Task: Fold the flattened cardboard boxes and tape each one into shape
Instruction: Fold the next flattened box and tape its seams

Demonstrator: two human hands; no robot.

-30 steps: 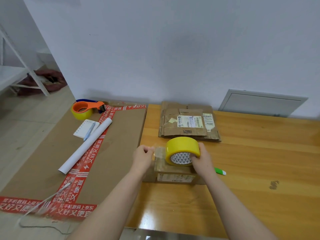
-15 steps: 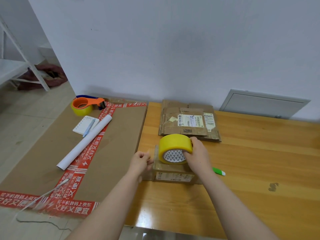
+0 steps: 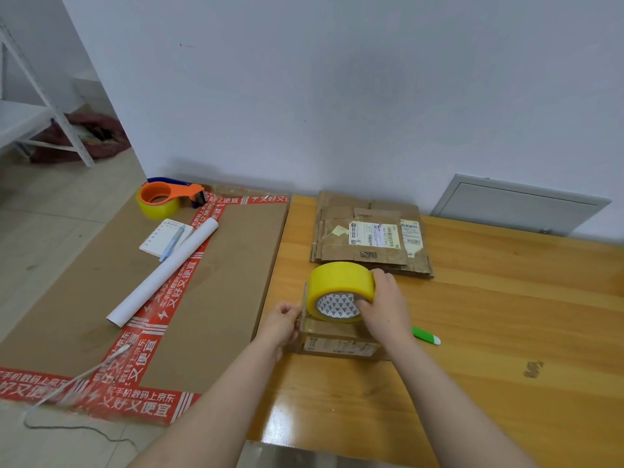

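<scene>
The right hand (image 3: 385,305) is reaching forward with the wrist straight, its grip clenched on the yellow tape roll (image 3: 341,288): the thumb is sitting in the patterned core and the fingers are wrapping over the far rim. The left hand (image 3: 282,324) is curling at the left end of the small box (image 3: 337,344), its grip pinching the raised flap there; whether a strip of tape is lying under the fingers cannot be told.

The roll is standing on edge on top of the box, core facing the person. The box is sitting low and brown on the wooden worktop (image 3: 506,315), a printed label showing on its near side.

Behind the box, a stack of flattened boxes (image 3: 368,234) is lying against the wall. Just right of the box, a green marker (image 3: 426,335) is poking out past the right wrist. Left of the box, a big cardboard sheet (image 3: 219,282) is carrying a white paper tube (image 3: 162,271), a notepad (image 3: 158,236) and an orange tape dispenser (image 3: 169,197).
</scene>
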